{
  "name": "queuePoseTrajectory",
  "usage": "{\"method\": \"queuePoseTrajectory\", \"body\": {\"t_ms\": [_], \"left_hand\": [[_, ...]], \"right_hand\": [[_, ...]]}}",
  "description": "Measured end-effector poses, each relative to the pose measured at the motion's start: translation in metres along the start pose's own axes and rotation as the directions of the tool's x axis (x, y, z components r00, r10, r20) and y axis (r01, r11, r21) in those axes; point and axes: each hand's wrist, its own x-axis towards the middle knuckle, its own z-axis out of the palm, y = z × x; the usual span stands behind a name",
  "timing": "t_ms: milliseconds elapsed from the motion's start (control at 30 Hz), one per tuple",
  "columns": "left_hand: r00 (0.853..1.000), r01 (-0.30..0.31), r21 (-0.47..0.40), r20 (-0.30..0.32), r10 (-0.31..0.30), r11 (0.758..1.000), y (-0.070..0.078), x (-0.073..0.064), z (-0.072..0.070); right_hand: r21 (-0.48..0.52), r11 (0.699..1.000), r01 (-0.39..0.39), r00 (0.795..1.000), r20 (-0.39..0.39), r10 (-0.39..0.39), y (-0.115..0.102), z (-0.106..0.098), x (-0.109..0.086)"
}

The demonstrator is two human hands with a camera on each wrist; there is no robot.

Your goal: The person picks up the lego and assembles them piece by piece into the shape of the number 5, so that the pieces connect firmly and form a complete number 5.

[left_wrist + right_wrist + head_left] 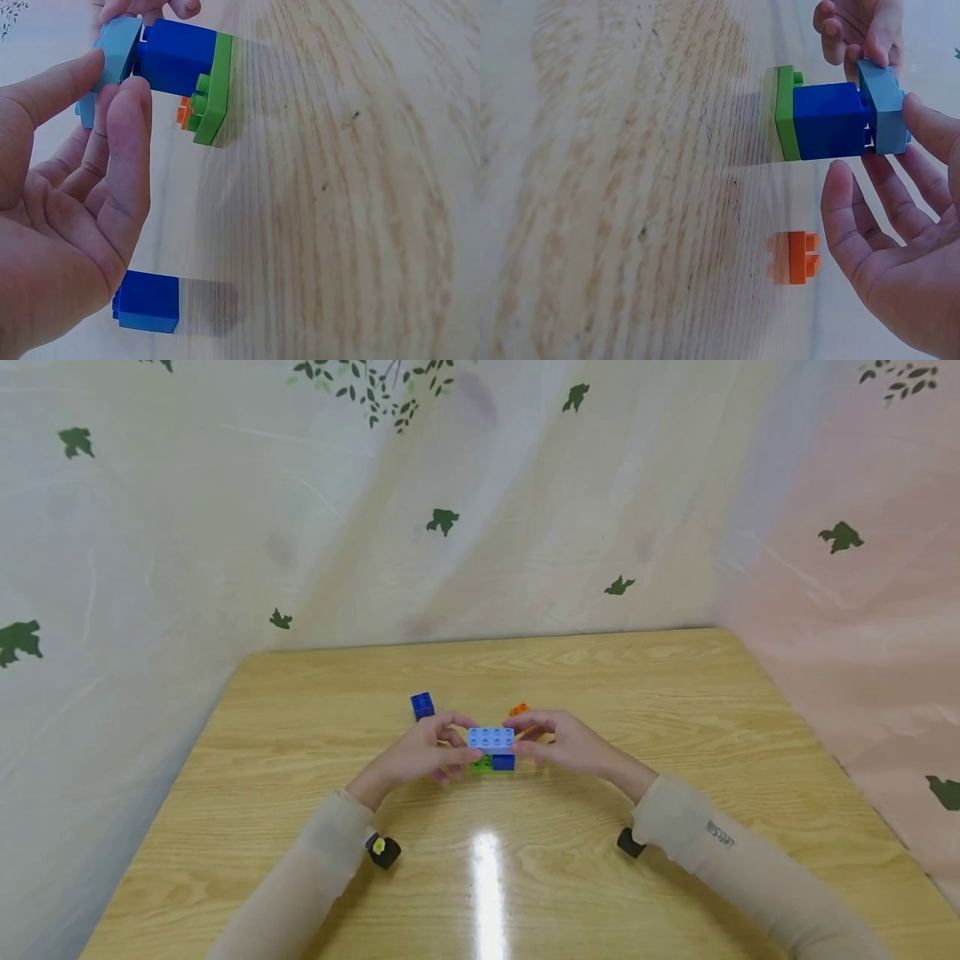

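Observation:
A light blue brick [491,740] with two rows of studs is held level between both hands. My left hand [420,752] pinches its left end between thumb and fingers; my right hand [573,745] pinches the right end. Directly below is a dark blue brick [829,120], standing on one end of a thin green brick [216,105] that lies on the table. In the right wrist view, the dark blue studs show in a narrow gap under the light blue brick. The green brick's other studs are uncovered, beneath the light blue brick's left part.
Another dark blue brick [422,703] sits on the wooden table [600,893], behind my left hand. An orange brick [799,259] lies behind my right hand, partly hidden in the head view. A cloth with leaf prints [442,521] hangs behind the table.

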Motion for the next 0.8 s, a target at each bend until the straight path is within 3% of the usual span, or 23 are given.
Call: {"method": "queuePoseTrajectory", "body": {"t_ms": [800], "left_hand": [[1.000,-0.001,-0.005,0.006,0.002,1.000,-0.0028,-0.0003,0.0010]], "right_hand": [[0.002,1.000,0.012,1.000,0.005,-0.012,0.0042,0.0018,0.0007]]}}
